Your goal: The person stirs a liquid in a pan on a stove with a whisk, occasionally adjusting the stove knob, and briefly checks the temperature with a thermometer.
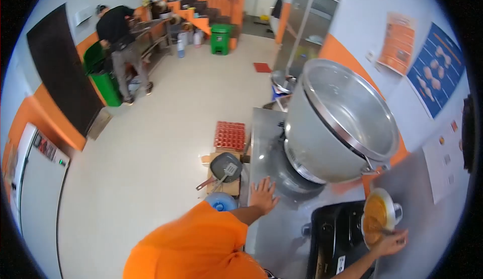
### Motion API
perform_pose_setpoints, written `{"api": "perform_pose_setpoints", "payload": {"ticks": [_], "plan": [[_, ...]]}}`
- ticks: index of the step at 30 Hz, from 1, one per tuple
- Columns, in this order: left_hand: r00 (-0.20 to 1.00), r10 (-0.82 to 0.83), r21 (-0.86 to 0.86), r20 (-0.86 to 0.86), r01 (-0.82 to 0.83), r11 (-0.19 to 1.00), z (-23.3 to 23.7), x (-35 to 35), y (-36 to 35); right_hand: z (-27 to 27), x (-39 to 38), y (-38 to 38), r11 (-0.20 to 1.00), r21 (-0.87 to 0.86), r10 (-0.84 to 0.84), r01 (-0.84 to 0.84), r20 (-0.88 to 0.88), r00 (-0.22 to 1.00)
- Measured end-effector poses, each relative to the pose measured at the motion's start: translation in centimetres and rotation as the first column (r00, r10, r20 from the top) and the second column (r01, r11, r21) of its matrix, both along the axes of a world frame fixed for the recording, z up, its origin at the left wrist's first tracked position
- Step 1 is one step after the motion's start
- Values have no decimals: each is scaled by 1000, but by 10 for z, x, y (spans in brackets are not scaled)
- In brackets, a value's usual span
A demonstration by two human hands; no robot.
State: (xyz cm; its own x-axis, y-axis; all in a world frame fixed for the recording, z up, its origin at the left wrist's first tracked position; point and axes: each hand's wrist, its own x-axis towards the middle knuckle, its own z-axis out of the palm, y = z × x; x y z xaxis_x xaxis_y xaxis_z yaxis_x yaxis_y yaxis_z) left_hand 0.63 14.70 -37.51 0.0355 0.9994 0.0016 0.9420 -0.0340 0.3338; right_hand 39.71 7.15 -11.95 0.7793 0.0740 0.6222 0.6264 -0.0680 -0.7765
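My left hand (263, 196) rests with fingers spread on the steel counter (261, 138), beside the base of a very large metal pot (322, 128). At the lower right, my right hand (393, 243) is closed around the handle of a stirring utensil (386, 231). Its kind is hard to make out, as its far end sits in orange-brown food. The food lies in a light-coloured pan (391, 206), tilted in this view, over a black gas stove (327, 233). The big pot stands uncovered, with no food visible inside.
Left of the counter are a frying pan (225, 166) with a slotted spatula (230, 170), red egg trays (230, 135) and a blue water jug (221, 202). A person in black (116, 27) works at a far table, near green bins (220, 39). A tall steel cabinet (307, 22) stands behind the pot.
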Motion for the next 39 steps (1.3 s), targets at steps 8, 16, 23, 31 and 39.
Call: {"api": "perform_pose_setpoints", "payload": {"ticks": [8,16,23,31,39], "plan": [[1000,-13,17,-6,14,1000,5,-1,-3,19,-19,12,980,153,-115,128,-91,989],[1000,-8,40,1,8,999,-4,1,-2,8,12,-1,995,32,-94,93,47,994],[1000,-19,-38,-2,19,999,11,0,-2,21,13,-13,984,176,-8,10,-9,1000],[1000,-19,-14,14,19,1000,6,0,-1,10,13,-9,994,88,-69,68,5,998],[1000,-19,-8,10,19,1000,4,2,-2,11,20,-18,960,281,25,2,-93,995]]}}
